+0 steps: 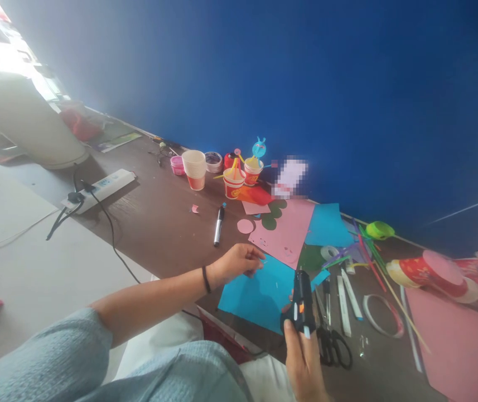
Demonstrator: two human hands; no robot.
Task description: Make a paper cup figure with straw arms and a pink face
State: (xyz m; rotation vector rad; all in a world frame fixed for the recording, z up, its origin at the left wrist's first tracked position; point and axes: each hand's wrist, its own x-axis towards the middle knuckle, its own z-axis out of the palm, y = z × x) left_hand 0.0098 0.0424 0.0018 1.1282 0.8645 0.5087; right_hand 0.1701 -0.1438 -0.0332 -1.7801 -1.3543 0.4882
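Observation:
My right hand [303,360] is wrapped round a black hot glue gun [302,298], which points away from me over the blue paper's right edge. Above that sheet of blue paper [259,290], my left hand [239,261] has its fingers curled together as in a pinch. Whatever lies between those fingertips is too small or hidden to make out. A pink sheet [289,234] with dark green scalloped cutouts [269,222] lies just beyond. Close to the left hand, a black-and-silver marker [218,226] rests on the table. Black-handled scissors [337,349] lie beside my right hand.
Stacked paper cups [194,167] and cups with pipe-cleaner figures [234,181] stand along the blue wall [347,100]. A power strip [100,190] with black cords sits left. Pens [344,307], tape rolls [383,317], pipe cleaners and pink paper [460,346] lie right.

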